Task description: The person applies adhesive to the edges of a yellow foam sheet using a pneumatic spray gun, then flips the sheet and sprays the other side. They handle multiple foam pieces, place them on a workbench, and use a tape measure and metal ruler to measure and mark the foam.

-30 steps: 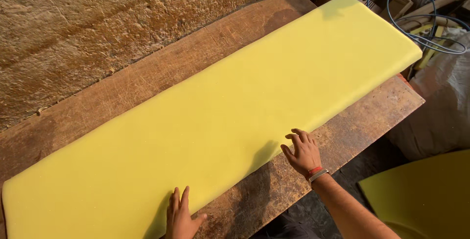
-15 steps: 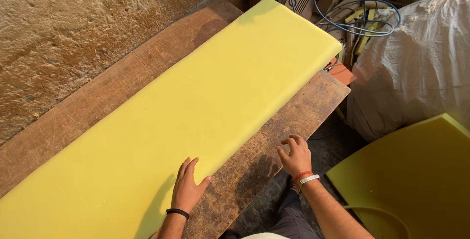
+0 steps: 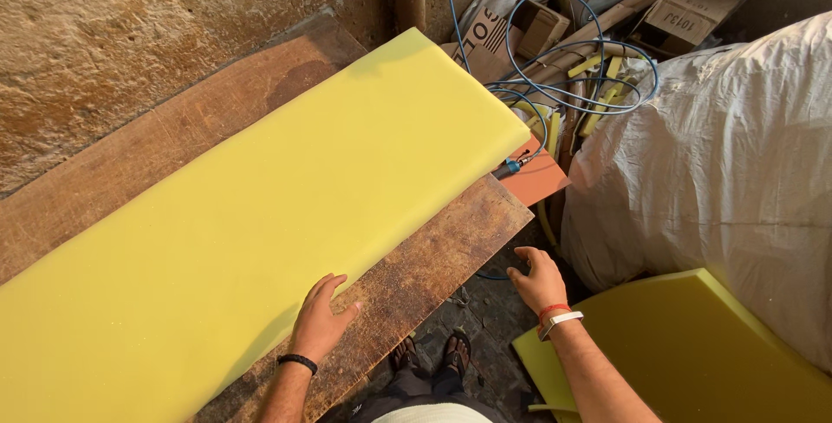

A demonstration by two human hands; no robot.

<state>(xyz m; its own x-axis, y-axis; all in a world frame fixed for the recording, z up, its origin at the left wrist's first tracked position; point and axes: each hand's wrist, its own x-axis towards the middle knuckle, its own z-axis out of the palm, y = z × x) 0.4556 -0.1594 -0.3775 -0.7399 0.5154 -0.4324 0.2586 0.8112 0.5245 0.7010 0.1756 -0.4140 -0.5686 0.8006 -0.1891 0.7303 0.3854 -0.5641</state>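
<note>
Here, your left hand (image 3: 322,323) lies flat and open, palm down, on the near edge of the long yellow foam sheet (image 3: 260,215), fingertips spilling onto the bare wood of the desk (image 3: 433,258) beside it. It grips nothing; it only presses. Your right hand (image 3: 539,282) hangs off the desk's end, fingers loosely spread and empty, over the floor and near the white sack (image 3: 719,163).

The foam sheet lies along the desk with its long axis running from the lower left, close to you, up to the far right, where its corner overhangs the desk's end toward the blue hose (image 3: 563,85) and the heap of boxes. So the sheet lies ahead and to the left of both hands, and your left hand is plainly the nearer one, already touching it; your right is apart from it, past the desk's corner. A second yellow foam piece (image 3: 685,354) rests on the floor just right of your right forearm.
</note>
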